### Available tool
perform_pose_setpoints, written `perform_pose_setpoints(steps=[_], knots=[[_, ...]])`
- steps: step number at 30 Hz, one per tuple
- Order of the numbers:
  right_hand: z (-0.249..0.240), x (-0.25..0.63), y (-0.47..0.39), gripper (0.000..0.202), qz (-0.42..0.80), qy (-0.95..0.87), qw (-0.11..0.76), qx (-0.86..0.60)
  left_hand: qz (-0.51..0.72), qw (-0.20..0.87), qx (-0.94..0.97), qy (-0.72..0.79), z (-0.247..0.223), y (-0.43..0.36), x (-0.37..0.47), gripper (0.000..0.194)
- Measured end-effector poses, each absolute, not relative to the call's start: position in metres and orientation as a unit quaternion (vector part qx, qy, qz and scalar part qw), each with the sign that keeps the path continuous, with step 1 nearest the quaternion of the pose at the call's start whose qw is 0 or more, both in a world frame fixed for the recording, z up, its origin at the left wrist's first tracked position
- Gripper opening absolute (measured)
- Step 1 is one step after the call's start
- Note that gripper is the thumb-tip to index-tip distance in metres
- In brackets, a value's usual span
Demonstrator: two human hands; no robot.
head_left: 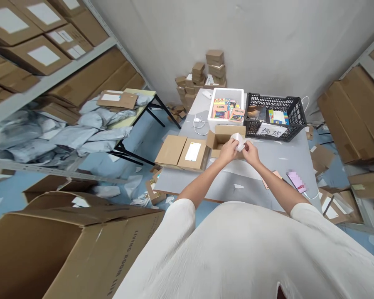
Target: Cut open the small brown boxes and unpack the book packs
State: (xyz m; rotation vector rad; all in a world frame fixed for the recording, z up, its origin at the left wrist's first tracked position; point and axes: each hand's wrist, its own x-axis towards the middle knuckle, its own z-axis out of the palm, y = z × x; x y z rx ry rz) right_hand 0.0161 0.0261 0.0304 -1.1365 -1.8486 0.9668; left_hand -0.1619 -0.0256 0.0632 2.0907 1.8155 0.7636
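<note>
Between my two hands is a small piece of crumpled white, thin wrapping; whether it is paper or plastic I cannot tell. My left hand is closed on its left side, and my right hand pinches its lower right edge. Just behind and below them, an open cardboard box stands on the grey table with its flaps up. My hands hide part of its front. To its left sits a closed cardboard box with a white label.
A white foam bin and a black plastic crate hold colourful packs at the table's back. A phone lies at right. Grey parcels cover a side table. A large open carton stands at lower left.
</note>
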Motion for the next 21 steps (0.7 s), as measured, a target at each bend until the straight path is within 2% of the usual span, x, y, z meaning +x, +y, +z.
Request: perform_pose_setpoints(steps=[3, 5, 8, 13, 18, 21], knots=[[0.019, -0.007, 0.024, 0.066, 0.441, -0.713, 0.359, -0.411, 0.244, 0.143, 0.701, 0.654, 0.055, -0.023, -0.186, 0.03], [0.01, -0.017, 0.026, 0.072, 0.452, -0.73, 0.34, -0.383, 0.237, 0.163, 0.684, 0.67, 0.048, -0.02, -0.2, 0.03], [-0.003, -0.027, 0.036, 0.062, 0.431, -0.77, 0.294, -0.368, 0.236, 0.207, 0.672, 0.671, 0.037, -0.015, -0.215, 0.033], [-0.016, -0.036, 0.055, 0.044, 0.364, -0.817, 0.218, -0.391, 0.255, 0.247, 0.667, 0.655, 0.023, -0.012, -0.222, 0.053], [-0.016, -0.032, 0.058, 0.038, 0.296, -0.817, 0.225, -0.441, 0.18, 0.218, 0.69, 0.667, 0.015, 0.0, -0.222, 0.036], [-0.014, -0.027, 0.057, 0.036, 0.301, -0.814, 0.223, -0.444, 0.154, 0.202, 0.687, 0.681, 0.011, 0.008, -0.223, 0.032]])
